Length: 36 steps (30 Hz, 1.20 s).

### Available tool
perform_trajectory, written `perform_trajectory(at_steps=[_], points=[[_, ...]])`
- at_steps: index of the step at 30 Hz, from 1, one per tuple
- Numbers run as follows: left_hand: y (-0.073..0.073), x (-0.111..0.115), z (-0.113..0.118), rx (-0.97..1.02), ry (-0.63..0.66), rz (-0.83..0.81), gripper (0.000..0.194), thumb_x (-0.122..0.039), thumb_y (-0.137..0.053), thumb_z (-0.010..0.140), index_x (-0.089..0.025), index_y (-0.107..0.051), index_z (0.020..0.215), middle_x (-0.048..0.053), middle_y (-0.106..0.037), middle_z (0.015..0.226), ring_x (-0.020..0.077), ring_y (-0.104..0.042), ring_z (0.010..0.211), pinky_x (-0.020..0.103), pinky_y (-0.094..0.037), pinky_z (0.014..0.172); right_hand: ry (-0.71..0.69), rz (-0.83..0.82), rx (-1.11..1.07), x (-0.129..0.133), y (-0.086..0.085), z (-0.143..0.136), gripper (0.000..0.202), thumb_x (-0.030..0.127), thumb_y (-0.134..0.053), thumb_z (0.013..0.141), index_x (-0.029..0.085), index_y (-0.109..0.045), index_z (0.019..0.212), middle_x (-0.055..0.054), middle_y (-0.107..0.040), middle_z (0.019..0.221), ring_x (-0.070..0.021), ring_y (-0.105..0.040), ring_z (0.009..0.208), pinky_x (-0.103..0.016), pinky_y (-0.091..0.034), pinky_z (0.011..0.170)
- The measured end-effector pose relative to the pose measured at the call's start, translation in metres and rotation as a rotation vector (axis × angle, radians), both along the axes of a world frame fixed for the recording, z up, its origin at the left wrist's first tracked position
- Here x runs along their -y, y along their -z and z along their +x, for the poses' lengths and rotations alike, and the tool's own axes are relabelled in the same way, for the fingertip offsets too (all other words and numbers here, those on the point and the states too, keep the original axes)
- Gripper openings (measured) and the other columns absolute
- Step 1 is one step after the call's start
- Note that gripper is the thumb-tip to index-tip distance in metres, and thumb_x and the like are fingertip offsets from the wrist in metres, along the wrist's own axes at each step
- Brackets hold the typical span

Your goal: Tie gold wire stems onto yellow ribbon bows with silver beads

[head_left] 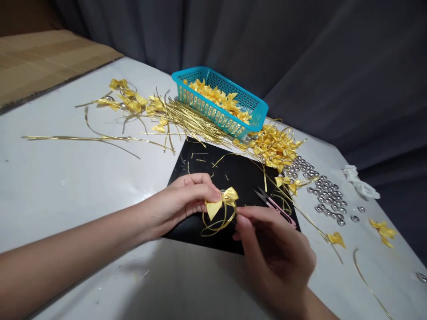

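Note:
Between thumb and fingers my left hand [191, 195] pinches a yellow satin ribbon bow [215, 208] by its upper left side. Thin gold cord [213, 232] hangs from the bow in loose loops. At the bow's right, my right hand [273, 249] is closed, thumb against forefinger, on a part of that gold cord. Both hands are over a black mat [203, 238] strewn with short cord clippings. Pink-handled thread snips [276, 206] lie on the mat just beyond my right hand, which partly covers them.
A turquoise basket [258, 116] of yellow bows stands at the back. Before it lies a bundle of gold cords [193, 118]. More bows [275, 146] are heaped at its right, near many small silver pieces [330, 195]. Cardboard [50, 62] edges the table's left; a white cloth [360, 182] lies right.

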<state>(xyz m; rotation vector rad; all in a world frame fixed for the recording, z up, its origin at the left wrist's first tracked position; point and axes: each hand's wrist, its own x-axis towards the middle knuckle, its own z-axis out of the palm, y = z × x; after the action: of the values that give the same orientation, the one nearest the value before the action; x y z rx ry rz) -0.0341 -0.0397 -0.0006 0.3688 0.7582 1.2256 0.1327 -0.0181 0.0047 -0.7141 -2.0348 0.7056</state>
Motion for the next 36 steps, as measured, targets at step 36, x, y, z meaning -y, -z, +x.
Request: perform_trajectory(at_steps=[36], points=[[0.0025,0.0004,-0.0011,0.028,0.022,0.03,0.013,-0.009,-0.064,0.065,-0.016,-0.061,0.054,-0.005,-0.064,0.052,0.0033,-0.056,0.048,0.009,-0.042,0.045,0.021,0.009,0.016,0.0027,0.0017,0.0009,0.022,0.001,-0.054,0.079,0.017,-0.061,0.092,0.0,-0.06,0.068,-0.0065,-0.053,0.049,-0.018,-0.04,0.041]])
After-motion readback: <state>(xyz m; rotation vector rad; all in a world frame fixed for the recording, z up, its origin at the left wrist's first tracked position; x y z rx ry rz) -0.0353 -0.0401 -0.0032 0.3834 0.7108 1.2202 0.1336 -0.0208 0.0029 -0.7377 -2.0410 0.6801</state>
